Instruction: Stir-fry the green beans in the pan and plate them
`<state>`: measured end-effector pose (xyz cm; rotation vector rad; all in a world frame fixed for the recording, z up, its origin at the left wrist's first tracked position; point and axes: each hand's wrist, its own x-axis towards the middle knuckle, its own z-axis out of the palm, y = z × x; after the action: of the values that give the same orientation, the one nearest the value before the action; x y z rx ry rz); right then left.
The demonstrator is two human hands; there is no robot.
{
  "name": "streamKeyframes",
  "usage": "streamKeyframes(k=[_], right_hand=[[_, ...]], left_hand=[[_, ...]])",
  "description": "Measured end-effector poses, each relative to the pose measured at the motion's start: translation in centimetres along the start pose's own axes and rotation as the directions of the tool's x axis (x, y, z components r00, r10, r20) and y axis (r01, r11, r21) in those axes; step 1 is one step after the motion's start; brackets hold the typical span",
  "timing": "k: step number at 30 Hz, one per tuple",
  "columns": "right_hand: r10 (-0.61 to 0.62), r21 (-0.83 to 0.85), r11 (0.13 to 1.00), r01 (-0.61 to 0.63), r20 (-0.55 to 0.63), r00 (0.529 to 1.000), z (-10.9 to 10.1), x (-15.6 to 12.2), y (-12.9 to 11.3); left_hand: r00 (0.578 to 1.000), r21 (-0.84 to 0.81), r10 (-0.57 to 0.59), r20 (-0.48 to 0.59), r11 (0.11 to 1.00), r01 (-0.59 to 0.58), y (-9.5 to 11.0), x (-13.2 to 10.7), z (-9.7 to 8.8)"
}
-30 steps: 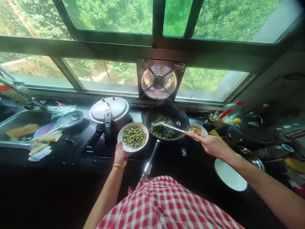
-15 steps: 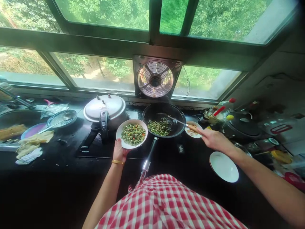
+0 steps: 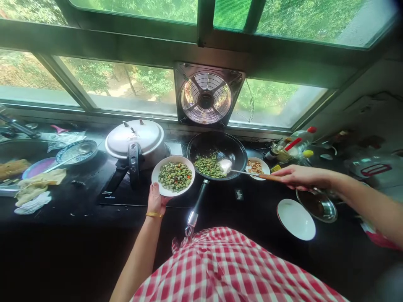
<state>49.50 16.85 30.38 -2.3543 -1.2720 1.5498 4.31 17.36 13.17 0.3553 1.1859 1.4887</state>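
Note:
My left hand (image 3: 156, 199) grips the near rim of a white bowl (image 3: 154, 176), its thumb on the edge. Chopped green vegetables (image 3: 175, 176) with red bits fill the bowl, which is tilted a little towards me beside the wok. Closed around a wooden handle, my right hand (image 3: 296, 176) holds a metal spatula (image 3: 239, 171). The shiny blade rests in the black wok (image 3: 217, 142), at the right side of a heap of chopped greens (image 3: 209, 166). Towards me from the wok points its long handle (image 3: 198, 201).
Left of the bowl stands a pressure cooker (image 3: 135, 138) on a black cooktop. A plate of brown pieces (image 3: 258, 167) lies right of the wok, under the spatula. Nearer me are a white dish (image 3: 296, 220) and a metal bowl (image 3: 327, 209). An exhaust fan (image 3: 206, 98) sits in the window.
My right hand has moved right and turned the spatula, so its blade now faces up at the greens' right side. The greens sit closer together. My left hand still holds the bowl.

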Motion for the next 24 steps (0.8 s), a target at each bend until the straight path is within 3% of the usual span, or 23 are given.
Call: streamKeyframes(k=[2, 5, 10, 18, 24], right_hand=[[0.007, 0.104, 0.994, -0.017, 0.096, 0.995, 1.6, 1.6, -0.8], [-0.091, 0.218, 0.975, 0.042, 0.219, 0.972, 5.6, 4.8, -0.9], [-0.193, 0.347, 0.929, 0.128, 0.16, 0.968, 10.8, 7.2, -0.4], [-0.255, 0.453, 0.863, 0.222, 0.011, 0.967, 13.3, 7.7, -2.0], [-0.321, 0.561, 0.776, 0.288, -0.042, 0.946, 14.4, 8.8, 0.4]], left_hand=[[1.0, 0.0, 0.006, -0.005, 1.0, -0.006, 0.0, 0.0, 0.1], [1.0, 0.006, 0.015, -0.018, 1.0, -0.015, 0.1, 0.0, 0.1], [0.998, 0.042, 0.033, -0.052, 0.999, -0.031, 0.0, 0.3, 0.1], [0.999, 0.122, 0.037, 0.002, 0.992, -0.037, 1.1, 0.1, 2.2], [0.999, 0.19, 0.043, 0.004, 0.981, -0.043, 1.9, 0.9, 5.1]])
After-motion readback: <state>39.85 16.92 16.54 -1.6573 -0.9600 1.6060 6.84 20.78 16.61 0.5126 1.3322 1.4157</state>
